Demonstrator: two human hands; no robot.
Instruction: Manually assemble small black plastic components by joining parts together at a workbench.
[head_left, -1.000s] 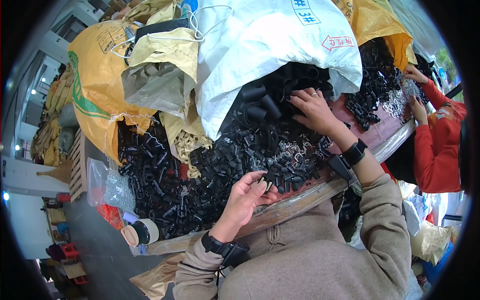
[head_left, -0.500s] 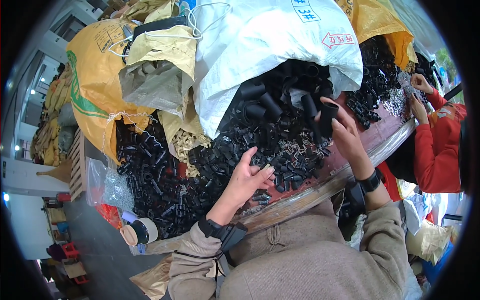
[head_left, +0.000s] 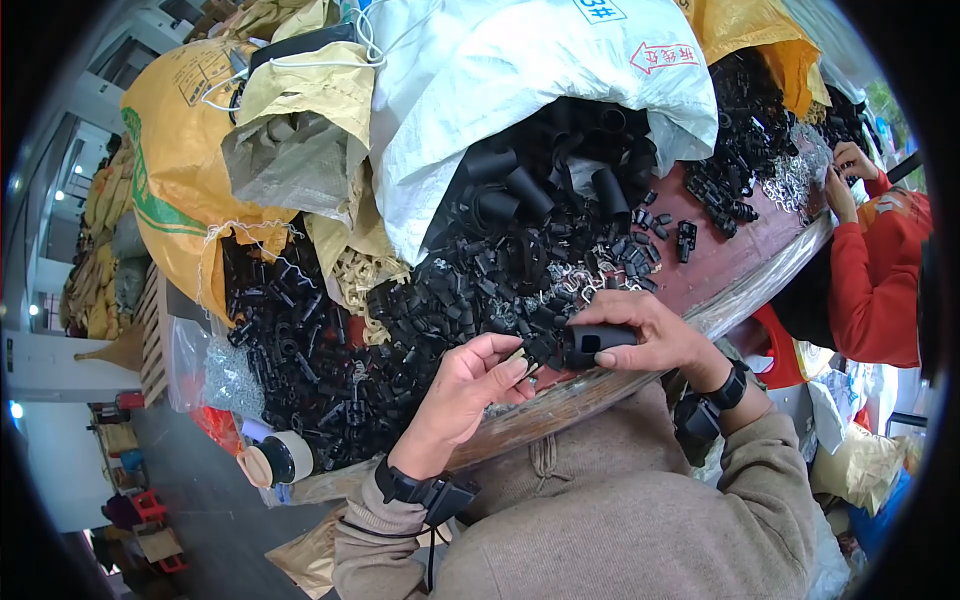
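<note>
In my right hand point(head_left: 655, 335) a short black plastic tube point(head_left: 592, 347) lies sideways, fingers above and thumb below. A dark slot shows in its side. My left hand point(head_left: 455, 395) is just left of the tube, fingers curled and thumb pressed on a small pale piece point(head_left: 519, 356). A small black part point(head_left: 541, 349) is between the fingertips and the tube's end; I cannot tell whether it touches the tube. Beyond my hands lies a heap of small black plastic parts point(head_left: 430, 305) with silvery metal hooks point(head_left: 590, 279). More black tubes point(head_left: 527, 193) spill from a white woven sack point(head_left: 480, 90).
Yellow sacks point(head_left: 185, 130) and a paper bag of beige parts point(head_left: 345, 180) stand behind the heap. A plastic-wrapped edge point(head_left: 740, 290) bounds the table near me. A lidded bottle point(head_left: 285, 458) is at the left corner. A red-sleeved person point(head_left: 880, 270) works at the right.
My right hand has brought the black tube down and left, from near the sack to my left hand, and turned it sideways. My left hand has shifted slightly down and left, its fingers more closed.
</note>
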